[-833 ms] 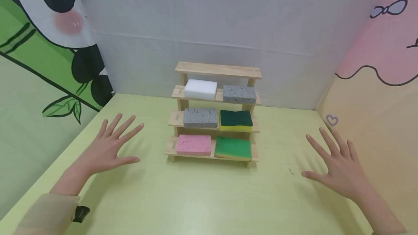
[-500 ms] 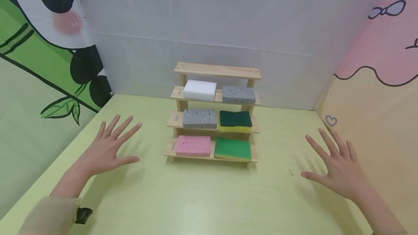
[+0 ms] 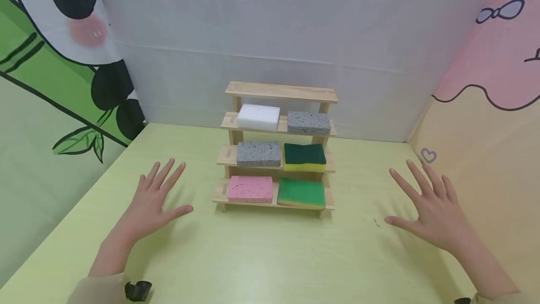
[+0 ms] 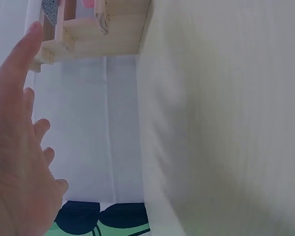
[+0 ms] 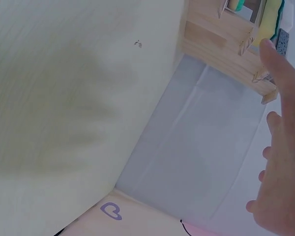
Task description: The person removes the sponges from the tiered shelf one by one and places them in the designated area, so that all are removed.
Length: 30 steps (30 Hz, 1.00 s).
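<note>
Yellowish tabletop (image 3: 261, 262) ahead, we've L hand (image 3: 148, 208) & R hand (image 3: 438, 212) fully splayed, holding nothing, either side of the rack (image 3: 281, 90) w/ pink sponge (image 3: 250, 189) near-left & green sponge (image 3: 301, 192) near-right, latter right at its front edge, so a clumsy bump cld poss drop it.

Stands upright between left hand (image 3: 149, 205) and right hand (image 3: 440, 217), apart from both, as a pale four-step wooden rack (image 3: 280, 90). Carries, lying flat, lowest step upward, on the left hand's side: pink speckled sponge (image 3: 250, 189), pitted gray block (image 3: 258, 154), white block (image 3: 258, 117); on the right hand's side: green-topped sponge (image 3: 301, 192), dark-green-and-yellow sponge (image 3: 304, 156), second gray block (image 3: 309, 122).
</note>
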### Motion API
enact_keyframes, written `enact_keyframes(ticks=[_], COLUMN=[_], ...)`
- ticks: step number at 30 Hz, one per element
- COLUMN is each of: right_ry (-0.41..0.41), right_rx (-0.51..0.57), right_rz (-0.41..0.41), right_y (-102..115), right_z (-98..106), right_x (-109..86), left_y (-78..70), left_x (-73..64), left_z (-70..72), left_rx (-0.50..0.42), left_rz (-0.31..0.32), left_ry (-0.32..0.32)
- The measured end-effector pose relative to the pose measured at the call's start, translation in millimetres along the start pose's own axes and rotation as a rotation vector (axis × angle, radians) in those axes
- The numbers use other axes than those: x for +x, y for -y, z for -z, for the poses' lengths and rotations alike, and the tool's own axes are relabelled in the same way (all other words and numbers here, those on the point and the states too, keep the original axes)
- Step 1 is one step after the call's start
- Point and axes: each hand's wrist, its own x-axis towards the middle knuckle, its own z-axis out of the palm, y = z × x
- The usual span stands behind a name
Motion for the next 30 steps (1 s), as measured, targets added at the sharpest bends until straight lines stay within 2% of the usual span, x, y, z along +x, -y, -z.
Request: enact_keyframes(ticks=[4,11,17,21,25,30], right_ry=[0.001,-0.032,-0.030,-0.009,-0.013,-0.029], right_rx=[-0.004,0.004,0.009,0.027,0.047,0.056], right_rz=[0.006,0.043,0.061,0.058,0.057,0.064], right_y=[3.4,8.3,14.6,20.8,26.8,33.8], right_z=[1.0,4.6,5.5,4.8,3.2,5.6], right_x=[8.9,23.0,31.6,37.5,43.5,57.8], left_y=[-13.0,-38.2,-56.7,-64.7,-67.8,-71.8], left_x=[-2.9,-7.0,-6.9,-3.0,2.2,7.0], left_z=[-3.5,-6.5,-13.8,-20.9,-29.8,-44.0], left_rx=[-0.072,-0.320,-0.478,-0.589,-0.653,-0.751], left_rz=[0.078,0.291,0.407,0.478,0.529,0.543], left_ry=[0.019,0.066,0.049,0.060,0.077,0.092])
